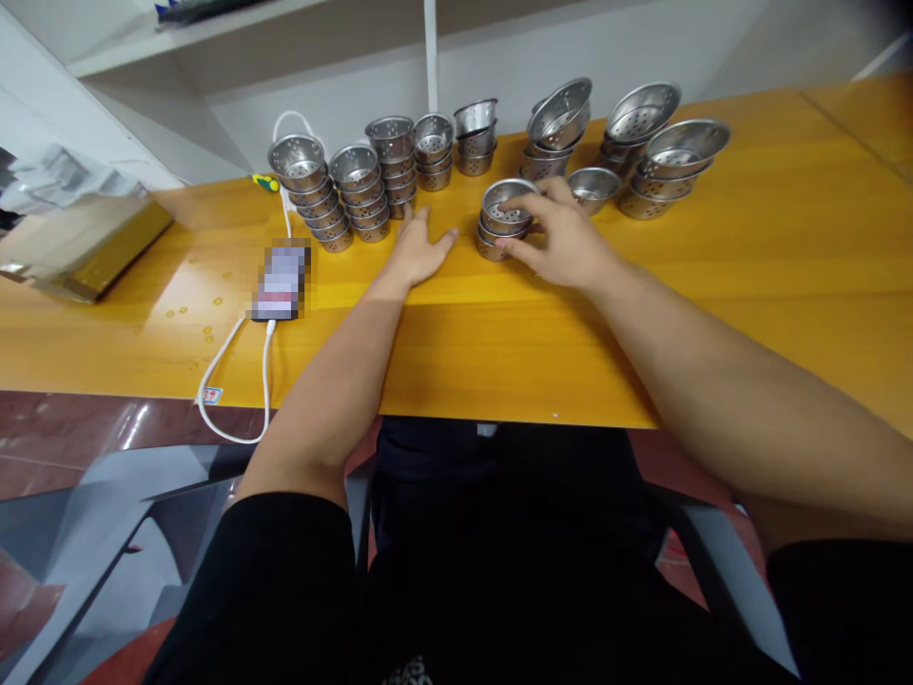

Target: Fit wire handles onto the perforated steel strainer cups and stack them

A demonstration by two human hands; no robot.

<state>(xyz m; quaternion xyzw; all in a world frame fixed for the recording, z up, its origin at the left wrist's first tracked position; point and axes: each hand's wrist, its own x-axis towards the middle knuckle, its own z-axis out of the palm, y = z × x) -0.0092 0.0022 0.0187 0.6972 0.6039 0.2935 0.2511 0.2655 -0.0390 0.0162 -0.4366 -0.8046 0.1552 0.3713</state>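
Note:
My right hand curls round a short stack of small perforated metal cups on the yellow table, thumb below and fingers over the rim. My left hand lies flat on the table just left of that stack, fingers stretched toward a taller stack of the same cups. It holds nothing.
More stacks of metal strainer cups line the back: leaning stacks at left, middle ones, wider bowls at right. A phone on a white cable lies left. A shiny wrapped box sits far left.

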